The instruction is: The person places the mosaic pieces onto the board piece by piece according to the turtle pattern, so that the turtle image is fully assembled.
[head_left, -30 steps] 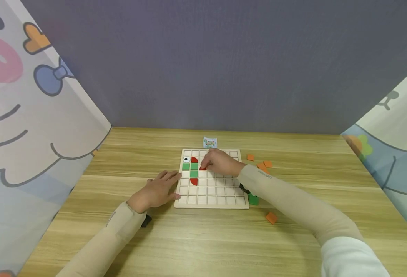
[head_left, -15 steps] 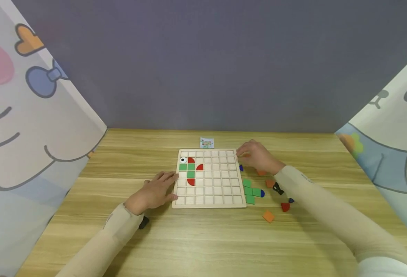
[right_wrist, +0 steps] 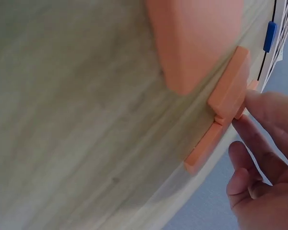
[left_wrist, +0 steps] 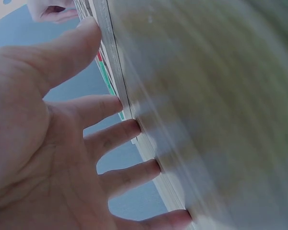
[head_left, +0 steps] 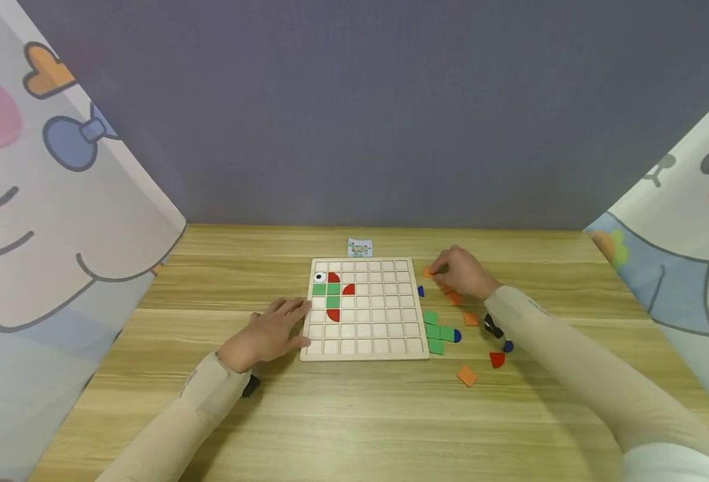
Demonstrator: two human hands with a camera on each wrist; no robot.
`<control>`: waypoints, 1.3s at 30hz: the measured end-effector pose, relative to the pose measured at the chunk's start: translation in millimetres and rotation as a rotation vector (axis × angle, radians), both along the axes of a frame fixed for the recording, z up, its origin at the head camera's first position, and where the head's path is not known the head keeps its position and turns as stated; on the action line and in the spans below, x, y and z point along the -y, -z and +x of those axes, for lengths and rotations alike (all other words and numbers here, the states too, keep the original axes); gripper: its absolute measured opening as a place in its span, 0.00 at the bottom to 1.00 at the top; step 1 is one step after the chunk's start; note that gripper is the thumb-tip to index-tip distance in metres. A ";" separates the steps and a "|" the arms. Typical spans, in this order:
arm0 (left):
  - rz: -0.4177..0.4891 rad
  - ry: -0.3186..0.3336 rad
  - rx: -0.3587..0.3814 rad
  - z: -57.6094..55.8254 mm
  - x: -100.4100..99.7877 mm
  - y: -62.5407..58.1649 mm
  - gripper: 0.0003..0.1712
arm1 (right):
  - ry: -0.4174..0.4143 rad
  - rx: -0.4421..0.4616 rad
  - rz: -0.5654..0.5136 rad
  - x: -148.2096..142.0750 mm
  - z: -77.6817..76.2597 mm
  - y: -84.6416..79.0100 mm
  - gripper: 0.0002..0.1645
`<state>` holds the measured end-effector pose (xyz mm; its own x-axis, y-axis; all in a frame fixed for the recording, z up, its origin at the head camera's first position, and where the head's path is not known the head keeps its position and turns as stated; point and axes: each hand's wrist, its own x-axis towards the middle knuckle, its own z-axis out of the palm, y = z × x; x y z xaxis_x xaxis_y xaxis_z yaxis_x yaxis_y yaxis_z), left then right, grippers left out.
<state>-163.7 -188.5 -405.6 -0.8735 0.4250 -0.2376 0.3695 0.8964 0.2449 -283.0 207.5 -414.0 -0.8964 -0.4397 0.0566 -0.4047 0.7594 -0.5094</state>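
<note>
My left hand (head_left: 266, 337) rests at the left edge of the wooden grid board (head_left: 384, 338), fingers spread and fairly straight. In the left wrist view its fingertips (left_wrist: 132, 127) touch the board's side. Right of the board, my right hand (head_left: 464, 273) pinches an orange square tile (head_left: 428, 272) between thumb and finger, low over the table. The right wrist view has that hand (right_wrist: 266, 153) beside other orange tiles (right_wrist: 230, 81). On the board lie an eye piece (head_left: 320, 277), several green squares (head_left: 333, 302) and red quarter-circles (head_left: 349, 290).
Loose green tiles (head_left: 432, 331) lie against the board's right side, with a blue rounded piece (head_left: 457, 336) beside them. A small blue piece (head_left: 421, 291), a red quarter-circle (head_left: 497, 360) and an orange tile (head_left: 466, 375) are scattered nearby. A picture card (head_left: 360, 248) lies behind the board.
My right hand has left a red quarter-circle on the board and moved right to the orange tiles, where it now pinches one. The left hand has stayed at the board's edge.
</note>
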 end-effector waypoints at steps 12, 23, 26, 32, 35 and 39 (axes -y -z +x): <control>0.009 -0.001 0.004 0.9 0.2 -1.7 0.42 | -0.160 -0.085 -0.051 52.9 20.3 -11.2 0.08; 0.013 -0.005 0.014 1.0 -1.4 -1.6 0.42 | -0.380 -0.084 0.078 142.4 43.1 -13.1 0.07; 0.008 -0.007 0.014 0.9 -1.8 -0.8 0.42 | -0.373 -0.071 0.079 149.0 42.2 -10.2 0.07; 0.006 -0.004 0.003 0.5 -2.1 -1.3 0.42 | -0.373 -0.075 0.081 153.5 41.1 -6.3 0.06; 0.009 -0.003 0.001 0.4 -2.1 -1.6 0.42 | -0.354 -0.072 0.083 153.0 40.7 -5.9 0.06; 0.013 -0.001 -0.004 0.3 -1.6 -0.7 0.42 | -0.343 -0.063 0.096 151.7 40.2 -5.7 0.08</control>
<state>-163.4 -186.8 -404.9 -0.8749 0.4268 -0.2288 0.3693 0.8937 0.2547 -242.8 55.8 -408.2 -0.6916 -0.7205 0.0508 -0.6728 0.6169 -0.4085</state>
